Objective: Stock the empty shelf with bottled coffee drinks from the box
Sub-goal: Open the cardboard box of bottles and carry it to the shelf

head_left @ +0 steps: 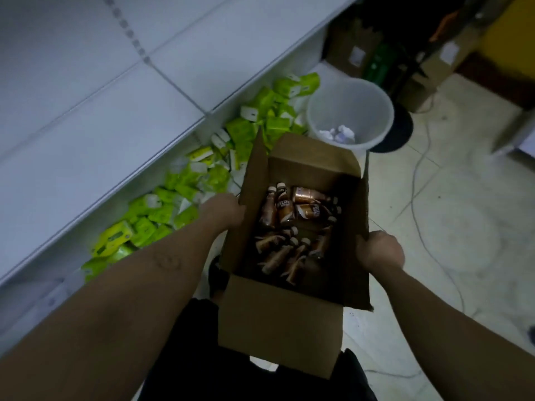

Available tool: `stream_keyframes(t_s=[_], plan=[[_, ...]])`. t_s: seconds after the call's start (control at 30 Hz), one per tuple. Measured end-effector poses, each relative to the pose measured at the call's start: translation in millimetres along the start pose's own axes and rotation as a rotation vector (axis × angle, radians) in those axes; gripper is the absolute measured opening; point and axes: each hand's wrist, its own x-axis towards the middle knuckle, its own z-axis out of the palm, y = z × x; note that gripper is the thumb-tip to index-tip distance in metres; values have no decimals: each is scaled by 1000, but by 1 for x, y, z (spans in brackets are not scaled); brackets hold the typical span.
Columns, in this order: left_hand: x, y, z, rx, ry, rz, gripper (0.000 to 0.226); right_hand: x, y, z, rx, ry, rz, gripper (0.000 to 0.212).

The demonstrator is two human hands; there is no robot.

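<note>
Open brown cardboard box (278,337), frame centre, flaps raised; brown coffee bottles (285,212) lying jumbled inside; white shelf (86,125), upper left.

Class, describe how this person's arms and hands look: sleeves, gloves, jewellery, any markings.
Both forearms are bare right to the picture's edge, with no sleeves in view. The left hand and right hand wear no gloves, and no watch, bracelet or ring shows. A faint curved mark sits on the left forearm.

Brown cardboard box (278,337), brown-labelled bottles (289,215), lime-green packets (162,215), white shelf (95,134)
</note>
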Motion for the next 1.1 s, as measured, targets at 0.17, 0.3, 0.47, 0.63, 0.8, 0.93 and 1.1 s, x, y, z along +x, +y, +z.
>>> stream_keyframes(t_s=[0.17, 0.3, 0.47, 0.63, 0.8, 0.93, 1.1], plan=[[67, -10, 34, 3, -62, 173, 45, 2, 1, 50, 72, 62, 187, 35], [121, -9, 71, 57, -115, 223, 43, -1, 2, 99, 69, 43, 320, 32], [160, -10, 121, 96, -100, 327, 44, -3, 16, 171, 95, 110, 426, 32], [193, -1, 192, 175, -47, 426, 47, -12, 50, 272, 248, 217, 546, 33], [216, -7, 277, 185, -31, 511, 49, -29, 66, 378, 360, 252, 622, 29], [230, -25, 326, 185, 38, 622, 47, -32, 61, 439, 386, 344, 652, 32], [220, -19, 350, 149, 101, 739, 47, -20, 51, 451, 320, 443, 675, 39]])
